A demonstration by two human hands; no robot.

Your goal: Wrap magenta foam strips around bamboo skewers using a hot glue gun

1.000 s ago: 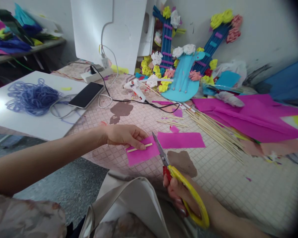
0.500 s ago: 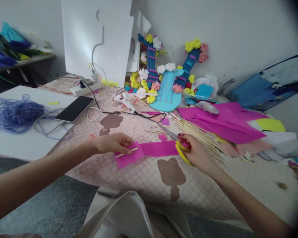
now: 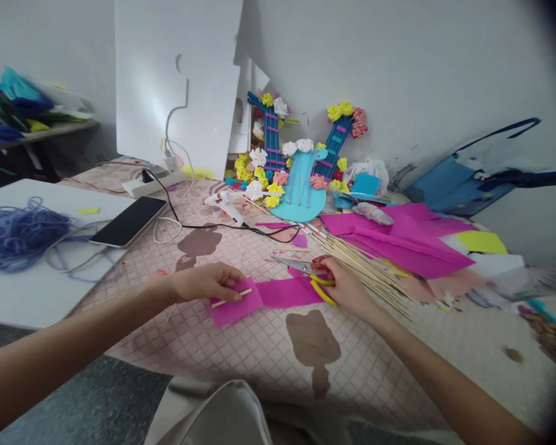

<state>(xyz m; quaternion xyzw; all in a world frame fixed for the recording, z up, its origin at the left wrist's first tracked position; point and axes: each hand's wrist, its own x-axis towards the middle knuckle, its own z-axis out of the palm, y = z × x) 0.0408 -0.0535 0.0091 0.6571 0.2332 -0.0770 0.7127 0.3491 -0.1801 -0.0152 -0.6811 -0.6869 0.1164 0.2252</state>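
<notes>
My left hand [image 3: 217, 283] is closed on a short wooden stick [image 3: 245, 292] and a small magenta paper piece [image 3: 231, 314] under it. Beside that piece a magenta paper strip [image 3: 287, 293] stretches to the right along the table. In my right hand [image 3: 343, 285] are scissors [image 3: 322, 290] with yellow and red handles, my fingers around the grips. Their metal blades point left, just above the strip, and look nearly closed.
Behind the hands lie a hot glue gun [image 3: 227, 207], a blue guitar-shaped cutout [image 3: 301, 198] and a black cable. Bamboo sticks [image 3: 366, 259] and magenta paper [image 3: 426, 241] spread to the right. A phone [image 3: 130, 221] and purple yarn [image 3: 23, 232] are at left.
The scissors have come left and turned so their blades lie flatter, pointing left over the strip. My left hand still holds the stick and paper. The camera view has tilted up slightly.
</notes>
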